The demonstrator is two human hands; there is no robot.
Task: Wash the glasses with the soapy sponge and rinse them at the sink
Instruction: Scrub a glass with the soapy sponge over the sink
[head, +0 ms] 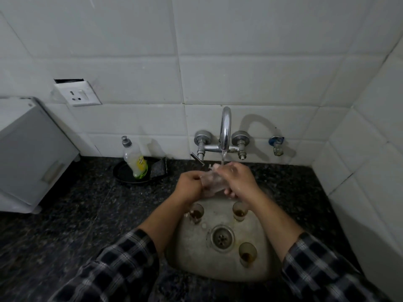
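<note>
Sleeves: plaid, left sleeve (113, 269) and right sleeve (316, 269) pushed up the forearms, nearest the camera.

Sink (189, 253): stained metal basin, below and nearer than the hands. Drain (222, 237) at its middle.

Near glass (247, 255): upright on the sink floor, just right of the drain, under the right forearm's line; brown residue inside.

Left glass (196, 212): upright, directly below the left hand's wrist; brown residue.

Right glass (239, 211): upright, directly below the right hand; brown residue. Apart from the left glass.

Left hand (190, 185): fingers curled round the left end of the held glass.

Held glass (210, 182): clear, lying tilted between the two hands, above the far end of the sink, just under the water.

Right hand (236, 177): wrapped over the right end of the same glass, fingers curled beneath it. The hands are together, both clamped on this one glass.

Water (223, 158): thin stream falling onto the right hand's fingers.

Tap (225, 127): chrome, wall-mounted, arched spout just beyond the hands, a knob either side.

Counter (65, 214): dark speckled stone, around the sink.

Pan (124, 175): black, on the counter left of the left hand. Bottle (135, 160) leaning in it, clear with yellow label and grey cap. Dark pad (160, 168) at the pan's right edge.

Valve (276, 143): blue-topped, on the wall right of the tap.

White box (28, 149): far left on the counter.

Socket (77, 94): on the tiles (218, 51) above it.
</note>
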